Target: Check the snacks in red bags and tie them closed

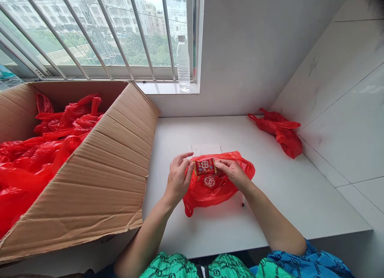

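A small dark red snack packet [205, 167] with gold edges and printed characters is held up in the middle of the head view. My left hand [179, 175] pinches its left end, and my right hand [232, 172] grips its right end. Just below lies a red plastic bag [220, 198], spread open on the white table [177, 234]. Inside the bag, partly covered, is another red item with pale printing [209, 181]. A white card or sheet [206, 150] with small marks shows behind the bag.
At left stands a large cardboard box [99, 186] filled with red plastic bags [45, 162]. A knotted red bag [280, 130] lies at the table's far right corner by the wall. A clear bottle [183, 64] is on the sill of the barred window. A thin pen-like object [243, 200] pokes out beside the bag.
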A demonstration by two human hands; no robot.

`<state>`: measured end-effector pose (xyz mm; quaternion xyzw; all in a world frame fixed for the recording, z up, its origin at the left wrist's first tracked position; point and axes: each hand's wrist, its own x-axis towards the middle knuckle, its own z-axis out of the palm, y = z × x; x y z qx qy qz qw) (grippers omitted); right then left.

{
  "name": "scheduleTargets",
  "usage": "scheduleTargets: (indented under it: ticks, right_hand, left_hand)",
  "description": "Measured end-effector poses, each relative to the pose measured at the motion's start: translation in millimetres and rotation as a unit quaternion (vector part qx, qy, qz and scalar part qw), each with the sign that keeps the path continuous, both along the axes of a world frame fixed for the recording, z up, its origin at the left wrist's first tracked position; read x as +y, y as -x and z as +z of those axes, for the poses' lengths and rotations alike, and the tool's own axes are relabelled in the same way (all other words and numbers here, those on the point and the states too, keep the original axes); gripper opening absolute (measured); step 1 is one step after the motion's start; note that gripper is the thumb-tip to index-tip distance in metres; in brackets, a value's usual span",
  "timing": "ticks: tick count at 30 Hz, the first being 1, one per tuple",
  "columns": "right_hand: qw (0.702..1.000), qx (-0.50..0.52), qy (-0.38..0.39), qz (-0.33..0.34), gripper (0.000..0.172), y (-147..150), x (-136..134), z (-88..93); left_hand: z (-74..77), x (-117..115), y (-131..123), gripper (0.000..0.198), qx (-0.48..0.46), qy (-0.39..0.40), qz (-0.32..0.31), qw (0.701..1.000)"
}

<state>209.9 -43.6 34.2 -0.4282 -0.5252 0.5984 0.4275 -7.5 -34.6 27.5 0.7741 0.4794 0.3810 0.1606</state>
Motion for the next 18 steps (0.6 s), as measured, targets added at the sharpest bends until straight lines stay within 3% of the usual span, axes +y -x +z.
scheduleTargets:
  ticks: [8, 11, 15, 18]
  right_hand:
    - [1.000, -0.008, -0.012, 0.003, 0.031, -3.3, 4.4, -11.7]
    - [0.994, -0.097, -0.017, -0.038, 0.036, -8.1, 6.1, -17.1]
    - [0.953, -0.262, -0.074, -0.135, 0.034, -13.0, 6.0, -17.7]
    - [0.948, -0.279, -0.119, -0.093, 0.030, -13.5, -0.4, -6.3]
  left_hand:
    - [0.5, -1.1, -0.4, 0.032, -0.011, 0.016, -0.001, 1.000]
    - [1.0, -1.5, -0.3, 0.032, -0.040, 0.026, 0.017, 0.999]
    - [-0.5, -0.1, 0.2, 0.032, -0.083, 0.020, 0.043, 0.995]
    - [-0.3, -0.5, -0.6, 0.031, -0.093, 0.004, 0.045, 0.995]
